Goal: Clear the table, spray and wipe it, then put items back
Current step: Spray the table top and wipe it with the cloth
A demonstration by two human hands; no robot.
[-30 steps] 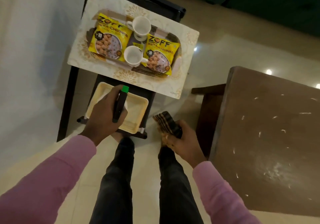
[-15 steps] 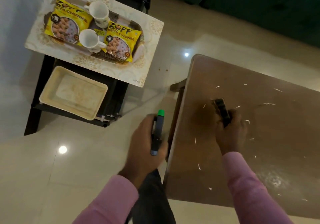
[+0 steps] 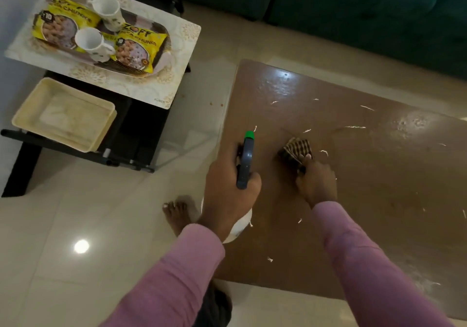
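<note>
The brown table (image 3: 366, 175) fills the right side, strewn with small white scraps. My left hand (image 3: 227, 190) grips a spray bottle (image 3: 245, 162) with a dark head and green nozzle over the table's left edge; its white body shows just below my wrist. My right hand (image 3: 317, 182) holds a folded striped cloth (image 3: 295, 151) low over the tabletop beside the bottle; contact with the surface cannot be told. On the side table at upper left, a tray (image 3: 161, 56) carries two yellow snack packets (image 3: 63, 23) (image 3: 137, 51) and two white mugs (image 3: 107, 9) (image 3: 92, 43).
A cream plastic tray (image 3: 32, 114) sits on the side table's lower black shelf. A dark green sofa (image 3: 353, 11) runs along the top. My bare foot (image 3: 177, 213) stands on the pale tiled floor between the two tables.
I have turned from the side table to the brown table. Both hands moved over its surface, the bottle now past its left edge and the cloth lower and nearer the bottle.
</note>
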